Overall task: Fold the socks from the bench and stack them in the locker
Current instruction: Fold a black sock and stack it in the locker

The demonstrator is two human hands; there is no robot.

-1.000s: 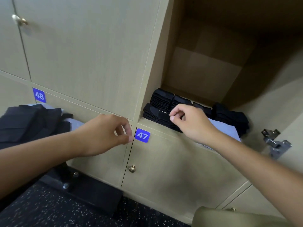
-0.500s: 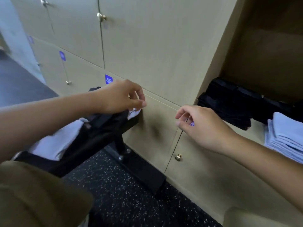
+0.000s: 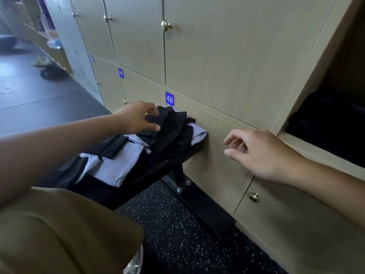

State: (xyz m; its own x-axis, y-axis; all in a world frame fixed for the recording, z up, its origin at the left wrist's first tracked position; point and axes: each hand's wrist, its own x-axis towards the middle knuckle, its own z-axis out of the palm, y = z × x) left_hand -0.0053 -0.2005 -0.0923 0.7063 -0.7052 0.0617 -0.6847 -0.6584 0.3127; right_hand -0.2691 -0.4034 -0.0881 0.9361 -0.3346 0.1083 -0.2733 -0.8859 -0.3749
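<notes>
Two hands reach across a changing-room bench (image 3: 138, 180) as the sock job nears its next pick-up. The left hand (image 3: 138, 117) is at the top of a heap of black socks (image 3: 169, 133), thumb and fingers spread around a dark fold; whether they have closed on it cannot be told. The right hand (image 3: 256, 153) hangs in the air before the locker fronts, fingers loosely parted and holding nothing, well apart from the heap.

The heap lies at the far end of the bench, hard against the door below plate 48 (image 3: 169, 98), on top of pale blue cloth (image 3: 114, 167). A flat black sock (image 3: 112, 145) lies apart, nearer the camera. The loose socks run lengthwise roughly along the bench, from the person's side toward the lockers, though in the tangle toes and cuffs cannot be told apart.

The open locker (image 3: 331, 123) at right shows only a dark mass inside, too shadowed to read. To judge by the heap, several socks are left to fold and stack.
</notes>
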